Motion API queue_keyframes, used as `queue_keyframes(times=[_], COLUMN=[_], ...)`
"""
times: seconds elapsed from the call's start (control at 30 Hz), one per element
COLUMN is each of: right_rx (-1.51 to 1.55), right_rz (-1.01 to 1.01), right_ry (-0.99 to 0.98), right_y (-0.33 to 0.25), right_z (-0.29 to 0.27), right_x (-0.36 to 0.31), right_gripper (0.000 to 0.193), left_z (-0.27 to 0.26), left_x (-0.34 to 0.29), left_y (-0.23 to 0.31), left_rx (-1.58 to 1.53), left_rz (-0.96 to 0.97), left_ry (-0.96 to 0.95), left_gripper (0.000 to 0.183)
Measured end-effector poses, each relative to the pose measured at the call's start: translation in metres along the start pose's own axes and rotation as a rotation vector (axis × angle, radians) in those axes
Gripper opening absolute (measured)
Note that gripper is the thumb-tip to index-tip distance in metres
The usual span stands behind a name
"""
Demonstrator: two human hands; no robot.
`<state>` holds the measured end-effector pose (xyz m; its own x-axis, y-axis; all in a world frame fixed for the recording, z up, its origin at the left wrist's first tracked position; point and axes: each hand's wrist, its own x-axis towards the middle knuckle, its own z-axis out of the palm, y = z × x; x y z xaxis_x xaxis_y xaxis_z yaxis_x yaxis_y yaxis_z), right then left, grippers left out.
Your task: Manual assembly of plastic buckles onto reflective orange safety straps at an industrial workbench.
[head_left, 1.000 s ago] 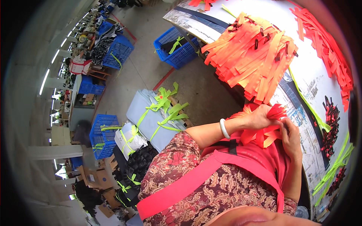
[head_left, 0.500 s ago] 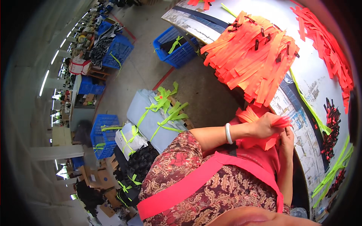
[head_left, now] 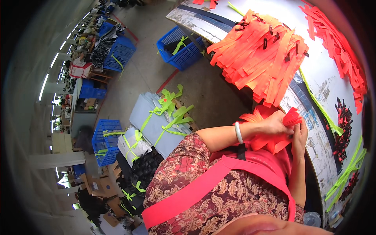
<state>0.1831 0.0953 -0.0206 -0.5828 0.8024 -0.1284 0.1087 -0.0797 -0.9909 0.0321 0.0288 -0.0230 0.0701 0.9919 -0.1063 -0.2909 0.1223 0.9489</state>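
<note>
My left hand (head_left: 275,124), with a pale bangle (head_left: 238,132) at the wrist, is wrapped round a bundle of orange-red fabric strips (head_left: 291,117). One end of the bundle stands up out of the fist, and more loose strips (head_left: 270,143) fan out below over my lap. Close against it, my right hand (head_left: 299,137) has its fingers curled at the bundle's upper end; how firmly they grip is partly hidden. Beyond both hands, a large heap of orange strips with small black pieces (head_left: 258,58) hangs over the table's near edge.
The curved white table (head_left: 323,156) also carries red strips (head_left: 338,51), black-and-red pieces (head_left: 343,131) and yellow-green ties (head_left: 346,176). On the floor are blue crates (head_left: 181,58), a tied grey-blue fabric bundle (head_left: 147,113) and a white package (head_left: 133,145).
The bundle's upper end has turned more upright and spread a little. My right hand has shifted slightly against it, and the loose strips on my lap have fanned out more.
</note>
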Motion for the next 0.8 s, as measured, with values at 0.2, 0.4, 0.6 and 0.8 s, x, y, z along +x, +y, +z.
queue_keyframes(times=[0.2, 0.4, 0.6, 0.8], right_rx=[-0.175, 0.171, 0.275, 0.44], right_rz=[-0.111, 0.176, 0.337, 0.401], right_ry=[0.104, -0.034, -0.151, -0.157], right_y=[-0.003, -0.012, -0.012, -0.002], right_z=[0.0, -0.003, -0.017, -0.019], right_x=[-0.002, 0.0, -0.011, -0.024], right_gripper=[0.019, 0.023, 0.036, 0.033], left_z=[0.006, -0.002, -0.01, -0.006], left_x=[-0.002, -0.009, -0.01, -0.017], left_y=[-0.007, 0.016, 0.019, 0.024], left_rx=[0.008, -0.171, -0.124, -0.062], left_rz=[-0.167, -0.218, -0.255, -0.202], left_ry=[0.032, 0.02, -0.023, -0.018], left_gripper=[0.009, 0.009, 0.01, 0.007])
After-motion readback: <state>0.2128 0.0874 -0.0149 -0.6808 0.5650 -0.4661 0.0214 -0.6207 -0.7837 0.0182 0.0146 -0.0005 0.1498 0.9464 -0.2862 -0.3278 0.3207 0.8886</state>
